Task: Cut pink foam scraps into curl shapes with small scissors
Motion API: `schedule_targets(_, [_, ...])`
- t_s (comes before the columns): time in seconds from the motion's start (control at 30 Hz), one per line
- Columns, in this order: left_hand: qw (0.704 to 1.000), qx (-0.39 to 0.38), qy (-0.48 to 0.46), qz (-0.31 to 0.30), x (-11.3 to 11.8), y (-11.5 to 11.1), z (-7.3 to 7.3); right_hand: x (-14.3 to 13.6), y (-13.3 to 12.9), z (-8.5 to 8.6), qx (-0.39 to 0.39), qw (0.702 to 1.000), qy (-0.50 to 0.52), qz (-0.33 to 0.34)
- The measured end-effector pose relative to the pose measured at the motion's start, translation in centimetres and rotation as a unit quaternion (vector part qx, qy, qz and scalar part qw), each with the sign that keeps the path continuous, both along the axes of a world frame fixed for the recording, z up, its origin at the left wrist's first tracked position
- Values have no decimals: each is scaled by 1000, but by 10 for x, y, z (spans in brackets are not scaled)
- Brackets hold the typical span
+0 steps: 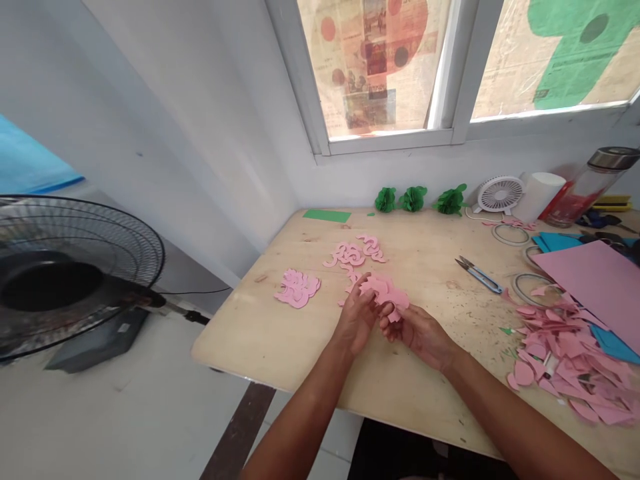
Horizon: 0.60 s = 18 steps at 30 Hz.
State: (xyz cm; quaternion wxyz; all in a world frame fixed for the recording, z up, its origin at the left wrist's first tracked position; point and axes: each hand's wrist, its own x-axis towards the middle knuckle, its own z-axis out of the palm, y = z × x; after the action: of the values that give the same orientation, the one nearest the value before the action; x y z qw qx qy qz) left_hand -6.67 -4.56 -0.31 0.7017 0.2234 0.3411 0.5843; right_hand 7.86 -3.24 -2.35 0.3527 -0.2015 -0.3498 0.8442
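Pink paper cut-outs are held between my two hands, above the near middle of the wooden table. My left hand has its fingers curled at the left side of the cut-outs, with the thumb up. From the right, my right hand pinches their lower edge. Just behind my hands lie curly pink paper pieces, partly hidden by my left fingers. A stack of pink cut-outs with wavy edges rests to the left, apart from my hands.
Thread snips lie to the right, beyond a heap of pink scraps. Green paper figures, a small white fan and a glass bottle stand along the wall. A black floor fan stands left of the table.
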Motion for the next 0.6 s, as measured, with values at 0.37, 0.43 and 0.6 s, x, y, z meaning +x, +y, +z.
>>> schedule_targets(0.37, [999,44,28,14,21,15,11,3,-3,2,23,999,-7,37])
schedule_targets(0.43, [997,46,53,11,22,17,9,3,-2,1,20,999,-12,36])
schedule_targets(0.6, [994,34,108,-4,27,19,8,3,0,-2,16,999,-26,26])
